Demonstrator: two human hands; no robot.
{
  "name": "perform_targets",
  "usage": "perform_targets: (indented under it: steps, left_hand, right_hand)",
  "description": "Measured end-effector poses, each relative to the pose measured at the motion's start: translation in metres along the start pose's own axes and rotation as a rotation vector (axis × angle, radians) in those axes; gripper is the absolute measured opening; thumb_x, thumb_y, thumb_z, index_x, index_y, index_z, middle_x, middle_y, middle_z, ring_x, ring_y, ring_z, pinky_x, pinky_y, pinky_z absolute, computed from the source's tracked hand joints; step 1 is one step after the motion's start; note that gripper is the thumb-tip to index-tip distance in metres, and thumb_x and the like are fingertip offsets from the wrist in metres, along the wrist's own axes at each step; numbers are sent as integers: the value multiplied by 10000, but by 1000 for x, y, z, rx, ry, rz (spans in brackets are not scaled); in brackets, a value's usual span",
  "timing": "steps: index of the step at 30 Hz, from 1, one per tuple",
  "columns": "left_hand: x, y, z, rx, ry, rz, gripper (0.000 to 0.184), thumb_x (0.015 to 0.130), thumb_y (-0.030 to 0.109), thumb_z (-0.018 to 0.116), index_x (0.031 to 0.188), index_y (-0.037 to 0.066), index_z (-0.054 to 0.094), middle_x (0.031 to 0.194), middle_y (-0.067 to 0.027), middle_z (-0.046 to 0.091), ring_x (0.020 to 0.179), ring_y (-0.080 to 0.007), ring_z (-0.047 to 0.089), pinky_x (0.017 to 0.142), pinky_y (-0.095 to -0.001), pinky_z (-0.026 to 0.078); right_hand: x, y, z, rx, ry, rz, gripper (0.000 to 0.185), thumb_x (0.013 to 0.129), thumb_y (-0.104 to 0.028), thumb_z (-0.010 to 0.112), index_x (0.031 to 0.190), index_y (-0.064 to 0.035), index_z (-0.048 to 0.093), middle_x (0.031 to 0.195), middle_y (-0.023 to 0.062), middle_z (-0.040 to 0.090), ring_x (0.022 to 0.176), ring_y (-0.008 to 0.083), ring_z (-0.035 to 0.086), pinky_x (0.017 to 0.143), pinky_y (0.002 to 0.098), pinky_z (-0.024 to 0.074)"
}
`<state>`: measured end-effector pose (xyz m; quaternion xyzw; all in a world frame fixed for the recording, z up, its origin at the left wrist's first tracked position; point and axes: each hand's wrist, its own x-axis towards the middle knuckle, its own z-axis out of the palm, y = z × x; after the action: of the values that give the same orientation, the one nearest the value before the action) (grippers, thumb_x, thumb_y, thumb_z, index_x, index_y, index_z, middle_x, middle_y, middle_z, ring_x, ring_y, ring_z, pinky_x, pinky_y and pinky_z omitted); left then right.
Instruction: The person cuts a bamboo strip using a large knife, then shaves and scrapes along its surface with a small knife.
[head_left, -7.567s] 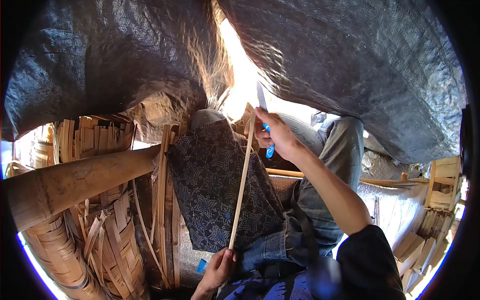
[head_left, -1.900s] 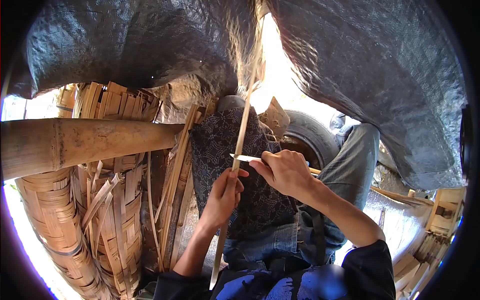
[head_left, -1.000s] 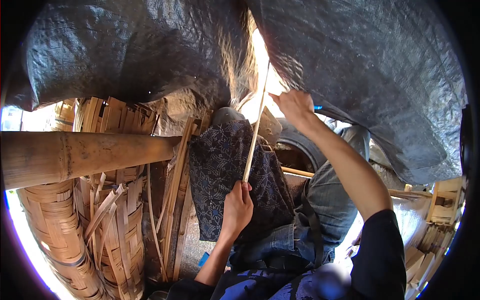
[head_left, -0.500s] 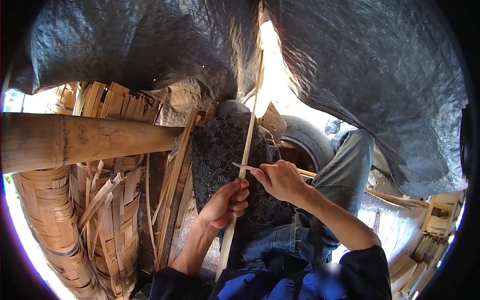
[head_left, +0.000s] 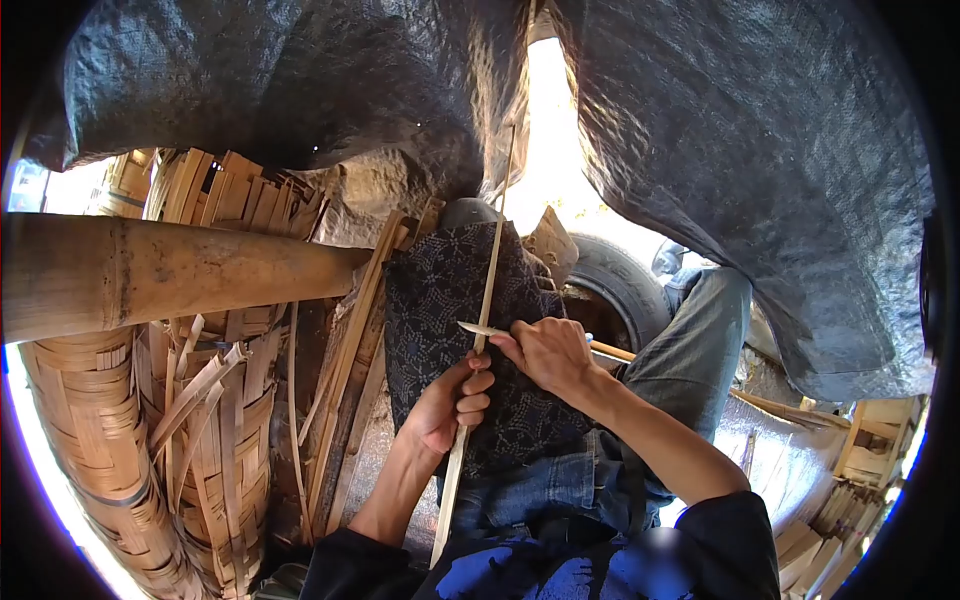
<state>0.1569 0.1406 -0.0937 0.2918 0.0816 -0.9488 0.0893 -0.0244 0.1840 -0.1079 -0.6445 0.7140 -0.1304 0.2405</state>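
Note:
A long, pale bamboo strip (head_left: 489, 285) runs from near my waist up over the dark patterned cloth (head_left: 437, 270) on my lap. My left hand (head_left: 450, 405) is closed around its middle, fingers curled. Just above that, the blade of a knife (head_left: 484, 329) lies across the strip, its tip pointing left. My right hand (head_left: 552, 352) is closed on the knife's handle, which the fingers mostly hide. The two hands are close together over the cloth.
At the left are a thick bamboo pole (head_left: 190, 272), woven bamboo baskets (head_left: 95, 420) and upright split pieces (head_left: 350, 370). A tire (head_left: 625, 275) lies ahead, beneath hanging dark tarps (head_left: 740, 170). Wood pieces (head_left: 810, 545) are stacked at the lower right.
Since one second ago, my right hand has come back from the strip's far end to beside my left hand. Over the last half second, both hands shifted slightly and the blade stays across the strip.

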Motion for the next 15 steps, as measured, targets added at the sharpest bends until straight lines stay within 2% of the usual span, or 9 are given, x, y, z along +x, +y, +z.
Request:
perform_targets:
  steps: [2, 4, 6, 7, 12, 13, 14, 15]
  left_hand:
    - [-2, -3, 1, -93, 0, -18, 179, 998, 225, 305, 880, 153, 419, 616, 75, 232, 446, -21, 166, 365, -180, 127]
    - [-3, -7, 0, -182, -1, -32, 192, 1003, 200, 277, 892, 128, 417, 612, 59, 225, 444, -30, 160, 360, -189, 126]
    - [-4, -10, -3, -289, -105, -53, 198, 1003, 190, 269, 889, 114, 412, 613, 50, 229, 446, -36, 163, 364, -191, 127]
    - [-3, -8, -8, -229, -120, -51, 194, 1005, 238, 301, 885, 147, 423, 613, 71, 239, 433, -19, 159, 354, -179, 133]
    - [-4, -4, -9, -324, -173, -26, 184, 1005, 230, 297, 896, 145, 420, 616, 75, 242, 437, -20, 163, 352, -182, 129]
    - [-5, -4, -5, -248, -130, -18, 184, 1003, 237, 303, 893, 149, 420, 617, 77, 244, 439, -21, 167, 354, -181, 126]
    - [-5, -3, -2, -169, -86, -15, 183, 1002, 244, 308, 890, 154, 421, 618, 78, 246, 442, -21, 171, 356, -179, 123]
    - [-2, 0, 1, -167, -96, -14, 183, 1002, 244, 308, 890, 154, 421, 618, 78, 246, 442, -21, 171, 356, -179, 123]
  right_hand:
    - [1, 1, 5, -106, 68, 6, 552, 925, -465, 422, 580, -57, 561, 482, 130, 551, 421, 274, 573, 410, 393, 463]
    - [22, 25, 7, -183, 93, 190, 552, 934, -453, 413, 591, -46, 562, 498, 131, 565, 434, 276, 585, 419, 392, 477]
    - [36, 37, 5, -135, 147, 166, 559, 942, -436, 407, 578, -40, 559, 506, 139, 569, 453, 283, 595, 426, 391, 486]
    - [41, 38, 5, -120, 135, 150, 522, 942, -406, 421, 600, -42, 571, 511, 151, 564, 475, 305, 594, 449, 402, 484]
    - [47, 34, 2, -46, 138, 131, 485, 942, -363, 440, 616, -32, 578, 514, 167, 548, 492, 344, 574, 489, 431, 471]
    - [43, 37, 6, 4, 270, 56, 543, 932, -421, 441, 555, -45, 545, 464, 156, 514, 426, 306, 554, 394, 397, 439]
    - [33, 28, -2, 1, 269, 54, 543, 932, -421, 441, 555, -45, 545, 464, 156, 514, 426, 306, 554, 394, 397, 439]
    - [19, 16, -18, 111, 21, 48, 531, 927, -424, 451, 560, -51, 540, 455, 148, 507, 420, 304, 549, 390, 399, 432]
